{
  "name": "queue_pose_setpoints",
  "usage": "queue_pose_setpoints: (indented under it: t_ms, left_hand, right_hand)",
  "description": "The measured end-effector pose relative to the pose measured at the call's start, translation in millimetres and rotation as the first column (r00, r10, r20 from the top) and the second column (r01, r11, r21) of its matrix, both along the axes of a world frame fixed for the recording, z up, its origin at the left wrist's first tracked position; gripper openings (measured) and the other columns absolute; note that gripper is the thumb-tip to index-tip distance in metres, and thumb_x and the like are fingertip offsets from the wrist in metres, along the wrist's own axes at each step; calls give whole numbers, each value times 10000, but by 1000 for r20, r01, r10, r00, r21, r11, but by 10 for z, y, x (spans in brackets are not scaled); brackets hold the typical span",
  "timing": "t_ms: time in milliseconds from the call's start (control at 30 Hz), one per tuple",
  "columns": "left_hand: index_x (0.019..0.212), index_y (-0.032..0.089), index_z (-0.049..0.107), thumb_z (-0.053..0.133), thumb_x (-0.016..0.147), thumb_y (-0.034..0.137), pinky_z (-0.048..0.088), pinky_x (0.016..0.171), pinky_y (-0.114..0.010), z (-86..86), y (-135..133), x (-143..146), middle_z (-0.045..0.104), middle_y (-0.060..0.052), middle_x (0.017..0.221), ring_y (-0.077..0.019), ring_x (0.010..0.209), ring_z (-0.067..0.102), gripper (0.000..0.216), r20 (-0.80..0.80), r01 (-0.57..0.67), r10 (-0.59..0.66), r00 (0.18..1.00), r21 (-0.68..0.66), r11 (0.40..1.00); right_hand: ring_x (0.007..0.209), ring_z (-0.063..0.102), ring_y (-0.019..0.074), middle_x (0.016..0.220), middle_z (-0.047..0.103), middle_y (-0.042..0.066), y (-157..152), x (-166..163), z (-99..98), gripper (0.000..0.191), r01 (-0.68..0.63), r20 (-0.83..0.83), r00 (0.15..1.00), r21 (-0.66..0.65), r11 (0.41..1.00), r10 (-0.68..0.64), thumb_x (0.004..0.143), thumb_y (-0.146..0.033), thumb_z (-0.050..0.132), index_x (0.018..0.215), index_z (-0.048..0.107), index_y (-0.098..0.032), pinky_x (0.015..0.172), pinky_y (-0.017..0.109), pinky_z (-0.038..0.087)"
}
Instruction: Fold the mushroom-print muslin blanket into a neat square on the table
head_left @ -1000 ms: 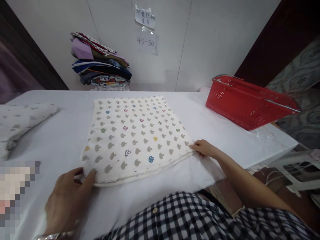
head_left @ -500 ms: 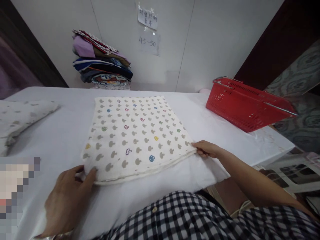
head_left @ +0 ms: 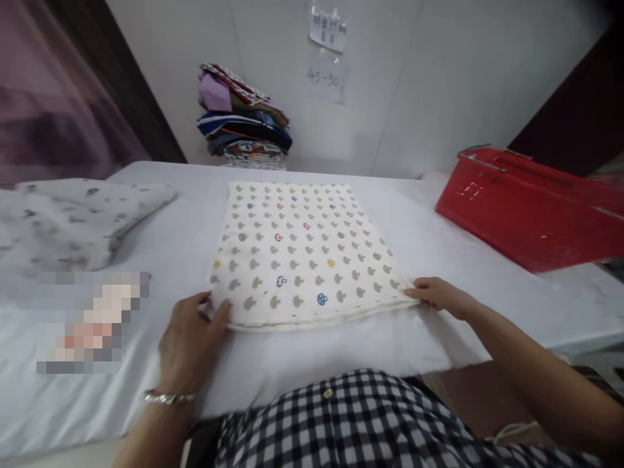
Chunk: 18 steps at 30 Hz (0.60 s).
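A white cloth (head_left: 297, 253) printed with grey and coloured mushrooms lies folded flat in layers on the white-covered table. At its near left corner, my left hand (head_left: 192, 338) pinches the edge between thumb and fingers; a bracelet circles that wrist. The near right corner is gripped by my right hand (head_left: 436, 296), its fingers closed on the hem. Between both hands the near edge runs fairly straight, with the stacked layers showing.
Another patterned white cloth (head_left: 88, 221) lies crumpled at the left, behind a pixelated patch. A stack of folded fabrics (head_left: 244, 123) stands by the wall. The red plastic basket (head_left: 526, 208) sits at the right. Paper notes (head_left: 326, 32) hang on the wall.
The view has turned left, so everything appears shifted to the right. Both hands remain at the cloth's near corners, and the cloth looks about the same.
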<state>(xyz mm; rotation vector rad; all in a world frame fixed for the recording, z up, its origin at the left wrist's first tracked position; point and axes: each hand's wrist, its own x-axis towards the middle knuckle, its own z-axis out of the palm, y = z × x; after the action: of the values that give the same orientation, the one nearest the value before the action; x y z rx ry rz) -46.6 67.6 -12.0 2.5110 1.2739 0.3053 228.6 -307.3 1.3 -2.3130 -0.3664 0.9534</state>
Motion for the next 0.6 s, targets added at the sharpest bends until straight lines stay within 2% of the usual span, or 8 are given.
queue_pose_setpoints:
  t_ms: [67, 133, 200, 267, 333, 433, 533, 600]
  left_hand:
    - [1155, 170, 476, 412, 805, 514, 435, 773, -335, -31, -15, -8, 525, -92, 1101, -208, 862, 560, 495, 58, 17, -22, 998, 83, 996]
    - [1152, 154, 485, 432, 811, 466, 408, 835, -341, -44, -38, -11, 526, -107, 1118, -228, 958, 532, 465, 109, 48, -73, 991, 215, 975]
    - [1149, 149, 499, 445, 820, 419, 362, 901, -365, -36, -77, 0, 518, -115, 1157, -253, 1058, 479, 429, 123, 123, -173, 977, 334, 934]
    - [1118, 160, 530, 461, 823, 382, 341, 924, -377, -17, -144, 37, 524, -108, 1163, -255, 1083, 462, 375, 116, 248, -314, 942, 388, 888]
    - [1064, 176, 565, 475, 828, 354, 356, 906, -368, 1, -250, 108, 549, -97, 1119, -236, 1045, 486, 309, 101, 424, -492, 864, 381, 822]
    - [998, 187, 591, 467, 846, 312, 384, 864, -361, 15, -470, 261, 576, -84, 1048, -210, 987, 508, 232, 85, 663, -722, 687, 334, 670]
    - [980, 191, 588, 471, 851, 291, 398, 824, -358, 5, -679, 414, 576, -68, 1026, -199, 953, 506, 201, 49, 800, -834, 550, 255, 543]
    - [975, 197, 588, 482, 847, 283, 402, 801, -356, -12, -759, 488, 574, -56, 1007, -195, 931, 503, 187, 29, 834, -856, 517, 210, 511]
  right_hand:
    - [421, 342, 76, 435, 391, -44, -10, 14, -39, 448, -51, 55, 997, -80, 995, 56, 701, -578, 550, 544, 388, -191, 421, 220, 231]
    - [439, 381, 98, 443, 425, -24, -1, 12, -57, 446, -76, 199, 973, -200, 977, 117, 709, -593, 527, 542, 431, -191, 446, 234, 264]
    - [490, 438, 126, 524, 508, 7, 30, -27, -39, 408, -33, 426, 892, -276, 960, 153, 721, -586, 513, 606, 508, -194, 470, 247, 288]
    - [560, 487, 146, 650, 575, 29, 72, -98, -3, 329, -28, 604, 778, -243, 970, 174, 759, -525, 496, 727, 567, -206, 503, 258, 327]
    - [669, 535, 160, 791, 609, 43, 109, -181, 19, 246, -185, 664, 708, -153, 971, 239, 805, -431, 473, 843, 591, -219, 583, 270, 396]
    - [916, 547, 186, 1015, 593, 54, 128, -270, -19, 208, -483, 679, 623, -57, 874, 389, 828, -340, 469, 947, 608, -240, 780, 307, 447]
    - [1015, 520, 201, 1090, 567, 63, 109, -295, -108, 217, -558, 716, 550, -67, 827, 429, 823, -316, 494, 984, 621, -246, 859, 343, 446]
    - [998, 529, 198, 1069, 576, 68, 97, -288, -157, 220, -557, 733, 526, -85, 826, 431, 832, -300, 489, 990, 631, -244, 842, 345, 462]
